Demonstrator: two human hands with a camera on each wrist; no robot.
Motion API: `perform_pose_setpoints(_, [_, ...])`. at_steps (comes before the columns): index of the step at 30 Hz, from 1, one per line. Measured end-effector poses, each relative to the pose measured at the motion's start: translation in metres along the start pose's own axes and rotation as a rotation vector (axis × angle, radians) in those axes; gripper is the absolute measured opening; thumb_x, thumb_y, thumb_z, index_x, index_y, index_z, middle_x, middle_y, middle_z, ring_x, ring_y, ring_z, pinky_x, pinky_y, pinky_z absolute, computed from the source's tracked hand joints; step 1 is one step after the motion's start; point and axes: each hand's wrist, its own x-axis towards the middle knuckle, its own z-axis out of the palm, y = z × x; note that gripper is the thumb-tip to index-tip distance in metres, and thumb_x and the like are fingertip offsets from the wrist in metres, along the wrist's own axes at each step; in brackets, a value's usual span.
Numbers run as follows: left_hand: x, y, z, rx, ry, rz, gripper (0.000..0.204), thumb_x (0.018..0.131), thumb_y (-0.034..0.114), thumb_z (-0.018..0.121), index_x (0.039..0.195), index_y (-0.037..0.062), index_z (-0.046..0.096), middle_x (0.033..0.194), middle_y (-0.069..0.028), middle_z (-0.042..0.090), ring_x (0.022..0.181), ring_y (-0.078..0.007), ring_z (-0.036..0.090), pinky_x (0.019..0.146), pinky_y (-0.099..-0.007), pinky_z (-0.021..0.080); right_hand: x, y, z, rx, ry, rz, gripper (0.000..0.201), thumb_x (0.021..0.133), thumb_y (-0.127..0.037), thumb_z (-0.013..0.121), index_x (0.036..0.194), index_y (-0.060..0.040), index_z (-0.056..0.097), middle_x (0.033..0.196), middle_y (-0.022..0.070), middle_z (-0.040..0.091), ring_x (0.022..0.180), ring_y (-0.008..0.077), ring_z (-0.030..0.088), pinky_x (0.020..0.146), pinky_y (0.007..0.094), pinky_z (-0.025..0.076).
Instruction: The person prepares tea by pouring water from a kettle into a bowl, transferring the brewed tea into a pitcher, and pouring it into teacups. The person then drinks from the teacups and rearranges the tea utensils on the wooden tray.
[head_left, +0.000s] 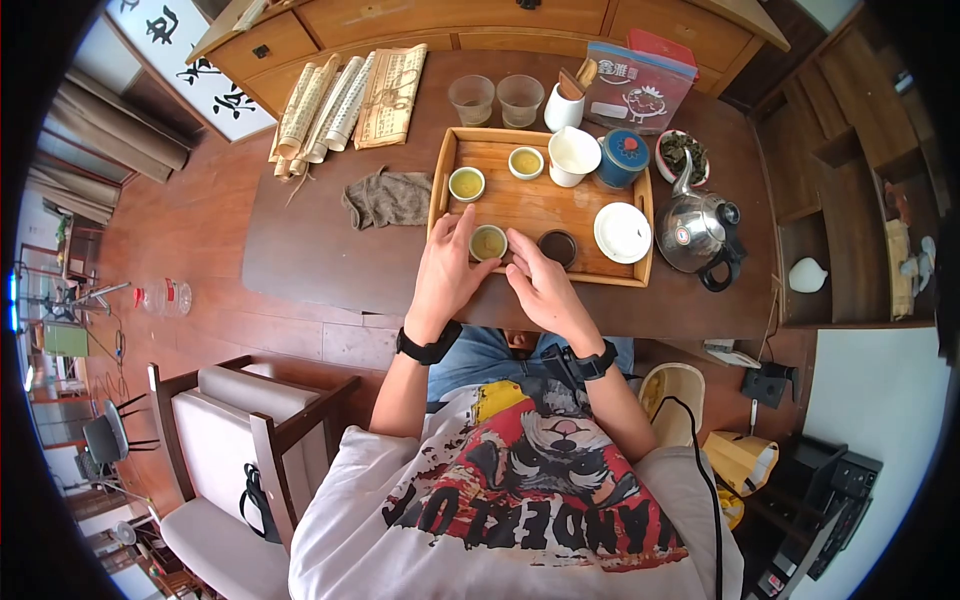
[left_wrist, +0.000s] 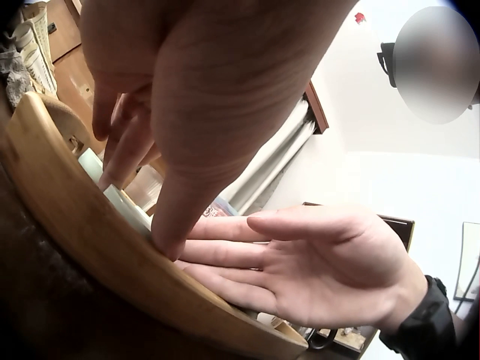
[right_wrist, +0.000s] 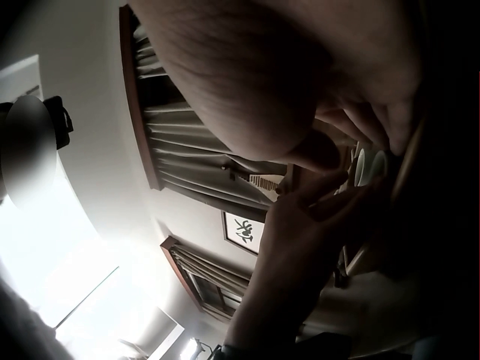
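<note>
On the wooden tray (head_left: 510, 200) stands a small teacup (head_left: 488, 243) of pale yellow tea, near the front edge. My left hand (head_left: 445, 270) holds this cup, its thumb at the near side and its fingers along the left. In the left wrist view the pale cup (left_wrist: 127, 208) shows between thumb and fingers. My right hand (head_left: 545, 290) lies just right of the cup, fingers straight and palm turned toward it. Two more filled teacups, one at the left (head_left: 466, 184) and one farther back (head_left: 526, 163), sit behind. A dark cup (head_left: 557, 248) stands beyond the right fingers.
The tray also bears a white pitcher (head_left: 574, 157), a blue canister (head_left: 623, 158) and a round white dish or lid (head_left: 622, 233). Right of it stand a steel kettle (head_left: 690, 235) and a bowl of leaves (head_left: 682, 158). A grey cloth (head_left: 385, 198) lies left, below paper scrolls (head_left: 345, 105).
</note>
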Motion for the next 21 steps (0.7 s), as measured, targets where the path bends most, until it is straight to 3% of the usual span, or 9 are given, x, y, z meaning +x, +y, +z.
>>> perform_pose_setpoints(5, [-0.015,0.004,-0.002,0.01,0.052,0.041,0.078,0.083,0.01,0.091,0.152,-0.0085,0.057,0.133,-0.0229,0.072,0.133,-0.0423,0.061,0.116,-0.05,0.05,-0.013,-0.019,-0.012,-0.101,0.074,-0.024,0.054,0.108,-0.011,0.065,0.158,0.0058,0.05,0.145,0.0319,0.069,0.132,0.0462,0.071,0.107,0.0483,0.059])
perform_pose_setpoints(7, [-0.023,0.005,-0.003,0.007,0.158,0.135,0.069,0.087,0.007,0.087,0.149,-0.0049,0.061,0.132,-0.0212,0.073,0.135,-0.0422,0.061,0.116,-0.0502,0.05,-0.021,-0.024,-0.022,-0.037,0.118,-0.065,0.048,0.106,-0.01,0.069,0.151,0.003,0.06,0.138,0.0287,0.074,0.123,0.042,0.077,0.104,0.0457,0.061])
perform_pose_setpoints(8, [-0.029,0.009,-0.001,-0.039,0.226,0.126,0.046,0.089,0.003,0.083,0.133,-0.0015,0.071,0.133,-0.0186,0.074,0.133,-0.0418,0.062,0.115,-0.0498,0.051,-0.024,-0.019,-0.024,-0.039,0.191,-0.104,0.039,0.104,-0.007,0.072,0.142,0.0016,0.07,0.122,0.0221,0.082,0.108,0.0324,0.083,0.095,0.0398,0.064])
perform_pose_setpoints(9, [-0.034,0.008,0.001,-0.045,0.229,0.133,0.046,0.089,0.003,0.083,0.133,-0.0015,0.071,0.133,-0.0186,0.074,0.133,-0.0418,0.062,0.115,-0.0498,0.051,-0.029,-0.02,-0.03,-0.046,0.197,-0.107,0.039,0.104,-0.007,0.072,0.142,0.0016,0.07,0.122,0.0221,0.082,0.108,0.0324,0.083,0.095,0.0398,0.064])
perform_pose_setpoints(12, [-0.048,0.008,0.006,-0.133,0.268,0.171,0.01,0.091,-0.003,0.08,0.1,-0.0013,0.075,0.132,-0.0155,0.075,0.127,-0.0402,0.066,0.111,-0.0498,0.053,-0.043,-0.03,-0.045,0.031,0.332,0.014,0.023,0.102,-0.001,0.076,0.125,0.0017,0.079,0.098,0.01,0.086,0.089,0.0135,0.081,0.08,0.028,0.063])
perform_pose_setpoints(16, [-0.062,0.012,0.011,-0.161,0.264,0.196,0.012,0.091,-0.001,0.081,0.102,-0.0012,0.075,0.129,-0.0153,0.076,0.126,-0.04,0.066,0.109,-0.0489,0.054,-0.056,-0.023,-0.061,-0.017,0.484,0.044,0.017,0.1,-0.005,0.082,0.115,0.0012,0.082,0.091,0.0064,0.083,0.079,0.0065,0.074,0.07,0.0239,0.057])
perform_pose_setpoints(21, [-0.072,0.029,0.021,-0.275,0.2,0.135,0.018,0.092,0.005,0.083,0.107,-0.0003,0.077,0.127,-0.0148,0.077,0.125,-0.0393,0.067,0.109,-0.0475,0.054,-0.071,-0.014,-0.071,-0.11,0.546,0.022,0.021,0.098,-0.006,0.084,0.118,0.0006,0.081,0.09,0.0051,0.08,0.075,0.006,0.068,0.069,0.0231,0.056])
